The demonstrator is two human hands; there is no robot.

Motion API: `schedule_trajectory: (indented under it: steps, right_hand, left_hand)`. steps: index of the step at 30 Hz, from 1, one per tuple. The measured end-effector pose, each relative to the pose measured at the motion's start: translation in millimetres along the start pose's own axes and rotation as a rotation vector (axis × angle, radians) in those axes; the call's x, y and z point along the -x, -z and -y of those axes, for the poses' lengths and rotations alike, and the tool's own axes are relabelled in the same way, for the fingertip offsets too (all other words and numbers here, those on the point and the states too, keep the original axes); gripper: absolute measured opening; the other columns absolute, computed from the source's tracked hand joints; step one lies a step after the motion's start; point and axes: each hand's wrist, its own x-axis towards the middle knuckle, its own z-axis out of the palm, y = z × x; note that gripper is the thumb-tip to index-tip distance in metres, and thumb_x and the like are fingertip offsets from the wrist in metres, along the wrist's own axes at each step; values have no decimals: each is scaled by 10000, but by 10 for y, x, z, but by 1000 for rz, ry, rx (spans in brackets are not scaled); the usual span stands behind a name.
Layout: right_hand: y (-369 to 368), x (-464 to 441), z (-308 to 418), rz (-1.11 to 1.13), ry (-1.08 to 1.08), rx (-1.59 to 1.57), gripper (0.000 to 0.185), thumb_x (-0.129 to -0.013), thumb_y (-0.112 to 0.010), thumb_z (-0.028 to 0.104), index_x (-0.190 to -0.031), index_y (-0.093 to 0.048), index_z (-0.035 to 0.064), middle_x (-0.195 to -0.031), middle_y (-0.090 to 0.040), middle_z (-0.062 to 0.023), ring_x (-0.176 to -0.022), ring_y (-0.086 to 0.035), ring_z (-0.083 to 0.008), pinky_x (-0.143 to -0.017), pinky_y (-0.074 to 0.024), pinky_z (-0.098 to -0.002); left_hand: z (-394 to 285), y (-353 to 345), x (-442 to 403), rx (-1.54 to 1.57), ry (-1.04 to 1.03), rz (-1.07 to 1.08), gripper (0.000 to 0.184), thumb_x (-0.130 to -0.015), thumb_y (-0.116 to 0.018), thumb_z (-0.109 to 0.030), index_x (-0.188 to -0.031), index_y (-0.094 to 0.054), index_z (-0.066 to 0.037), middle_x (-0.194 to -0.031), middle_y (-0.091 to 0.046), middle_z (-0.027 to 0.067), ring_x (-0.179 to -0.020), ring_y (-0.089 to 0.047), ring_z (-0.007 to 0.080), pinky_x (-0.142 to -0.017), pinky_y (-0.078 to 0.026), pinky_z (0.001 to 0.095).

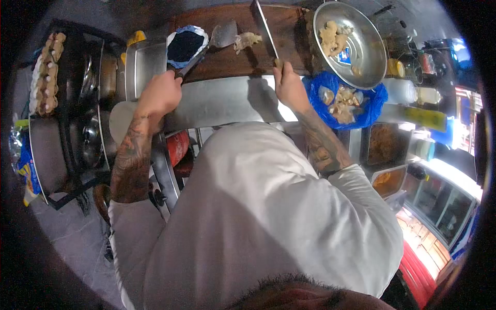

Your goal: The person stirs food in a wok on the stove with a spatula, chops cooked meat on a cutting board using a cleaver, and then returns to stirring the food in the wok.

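Closes left hand [161, 93] at ten o'clock round the dark handle of a broad blade [224, 34], right hand [291, 87] at one round a knife [267, 32]. Has knobbly pieces [247, 42] between both blades at twelve, blue bag [374, 106] at two.

Single head-worn view, looking steeply down past the wearer's white-shirted torso [248, 206], close below, toward the brown wooden cutting board [227, 57] at top; wide, round-edged, fisheye-like picture.

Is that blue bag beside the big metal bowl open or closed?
Open: the blue bag is spread wide, with pale brown pieces visible inside.
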Motion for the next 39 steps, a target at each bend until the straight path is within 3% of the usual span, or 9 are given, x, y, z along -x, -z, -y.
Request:
schedule_trajectory:
  steps: [3, 5, 11, 17, 21, 25, 31, 33, 39]
  right_hand:
    - [12, 38, 96, -171, 63, -69, 297, -974, -491, 259, -1020, -456, -33, -806, -612, -346, -785, -611, -509, -673, -479, -568]
    - [-219, -10, -254, 73, -60, 66, 290, -968, -504, 251, -1035, -461, -28, -816, -612, -349, -791, -610, -510, -670, -485, -560]
    - [65, -31, 136, -67, 58, -45, 292, -969, -506, 249, -1052, -468, -28, -820, -614, -338, -796, -607, -508, -698, -482, -564]
    - [-165, -167, -172, 66, -44, 103, 250, -963, -514, 227, -990, -461, -16, -825, -612, -338, -801, -604, -511, -695, -473, -566]
    - [40, -51, 180, -140, 71, -64, 256, -964, -511, 228, -998, -468, -23, -787, -608, -343, -767, -600, -524, -675, -469, -574]
    - [-221, -164, -132, 91, -50, 106, 252, -961, -516, 223, -993, -482, -24, -803, -622, -326, -769, -601, -522, -683, -475, -579]
    - [7, -126, 161, -37, 16, -40, 319, -964, -491, 269, -960, -481, -50, -795, -612, -352, -782, -608, -522, -699, -483, -574]
    - [-190, -215, -65, 141, -49, 156, 282, -957, -514, 238, -979, -478, -41, -813, -619, -338, -792, -603, -525, -695, -486, -567]
    - [-33, -145, 52, -52, 3, -10, 302, -974, -496, 253, -1011, -472, -45, -828, -615, -338, -835, -599, -515, -704, -458, -578]
  left_hand:
    - [30, 37, -39, -17, -39, 13, 312, -930, -517, -264, -972, -636, 22, -963, -640, 292, -959, -594, 478, -837, -466, 532]
    - [27, 19, -38, 19, -12, 22, 343, -939, -518, -274, -1001, -634, 43, -986, -635, 295, -959, -598, 466, -835, -477, 515]
    - [113, -15, -114, 35, -18, 65, 367, -940, -517, -276, -1074, -626, 47, -1000, -641, 294, -978, -604, 460, -856, -481, 504]
    - [88, 23, -131, 46, 4, 49, 359, -940, -519, -274, -1061, -630, 45, -983, -644, 294, -971, -606, 463, -851, -483, 508]
    - [131, -23, -162, 62, -23, 16, 358, -940, -521, -273, -1047, -630, 51, -960, -645, 296, -952, -608, 470, -831, -486, 513]
    - [132, -16, -143, 49, -20, 43, 345, -945, -512, -270, -1014, -643, 43, -924, -645, 294, -924, -612, 473, -806, -487, 517]
    - [185, -49, -181, 48, -32, 24, 334, -949, -508, -265, -1010, -646, 33, -917, -644, 292, -918, -614, 466, -797, -488, 516]
    - [130, -13, -153, 45, -29, 57, 337, -950, -508, -265, -1018, -643, 37, -918, -645, 291, -920, -614, 464, -798, -487, 517]
    - [147, -35, -192, 31, -33, 25, 356, -950, -507, -269, -1029, -634, 54, -953, -648, 290, -950, -615, 455, -828, -485, 515]
